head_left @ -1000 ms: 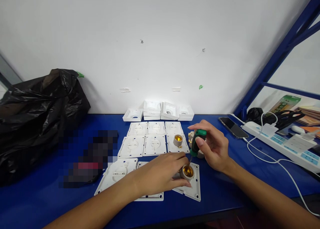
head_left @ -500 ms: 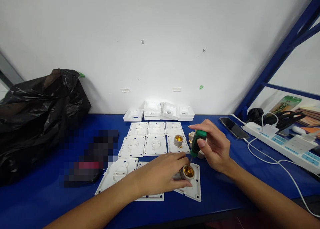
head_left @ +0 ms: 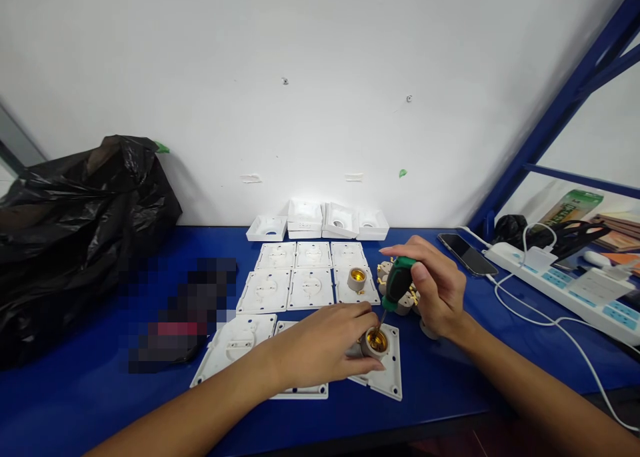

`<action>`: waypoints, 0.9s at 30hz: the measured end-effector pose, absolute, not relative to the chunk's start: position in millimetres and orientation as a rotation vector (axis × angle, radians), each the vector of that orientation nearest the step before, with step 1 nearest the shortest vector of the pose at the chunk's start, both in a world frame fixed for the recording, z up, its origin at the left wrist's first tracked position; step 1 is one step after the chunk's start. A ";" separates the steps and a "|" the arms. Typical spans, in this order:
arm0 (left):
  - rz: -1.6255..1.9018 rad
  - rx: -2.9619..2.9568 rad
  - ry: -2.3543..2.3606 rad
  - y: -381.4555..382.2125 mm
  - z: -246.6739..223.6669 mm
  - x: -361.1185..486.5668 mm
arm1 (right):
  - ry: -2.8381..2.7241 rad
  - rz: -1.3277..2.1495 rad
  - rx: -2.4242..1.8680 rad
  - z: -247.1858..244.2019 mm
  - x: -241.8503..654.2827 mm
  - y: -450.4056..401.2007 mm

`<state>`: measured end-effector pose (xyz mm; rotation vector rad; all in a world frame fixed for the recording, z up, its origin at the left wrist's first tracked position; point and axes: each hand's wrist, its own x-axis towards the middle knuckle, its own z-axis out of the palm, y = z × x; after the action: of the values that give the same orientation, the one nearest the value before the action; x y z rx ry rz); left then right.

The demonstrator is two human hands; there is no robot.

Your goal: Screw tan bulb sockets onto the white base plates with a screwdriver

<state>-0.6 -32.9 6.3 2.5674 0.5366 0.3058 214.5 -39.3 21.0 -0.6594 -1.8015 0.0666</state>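
My left hand [head_left: 345, 340] grips a round lamp socket [head_left: 377, 342] with a brass-coloured inside, holding it on a square white plate [head_left: 393, 370] near the front of the table. In my right hand [head_left: 435, 284] is a green and black screwdriver [head_left: 399, 284], tilted, its shaft reaching down into the socket; the tip is hidden inside. Another lamp socket [head_left: 357, 280] sits on a white plate behind. Several loose sockets [head_left: 405, 302] lie beyond the screwdriver, partly covered by my right hand.
Rows of white plates [head_left: 310, 289] cover the middle of the blue table [head_left: 445, 390]. White box covers [head_left: 305, 217] are stacked against the wall. A black plastic bag [head_left: 90, 230] stands left. On the right lie a phone [head_left: 467, 254] and a power strip [head_left: 560, 284] with cables.
My right hand has shifted slightly right on the screwdriver handle, its fingers and thumb repositioned, uncovering more loose sockets behind. The left hand and its socket have stayed in place.
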 end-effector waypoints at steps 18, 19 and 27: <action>0.295 2.544 0.560 -33.1 5.8 -0.2 | -1.815 0.332 -0.607 19.3 210.6 -45.2; 0.294 2.542 0.563 -33.1 5.0 -0.4 | -1.812 0.294 -0.601 18.7 210.3 -44.7; 0.296 2.503 0.557 -32.7 4.8 -1.7 | -1.766 0.188 -0.588 16.2 204.2 -46.7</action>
<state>-1.7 -32.7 4.8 2.5027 0.5571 0.2957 204.2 -46.7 16.2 -0.5876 -1.7655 0.1880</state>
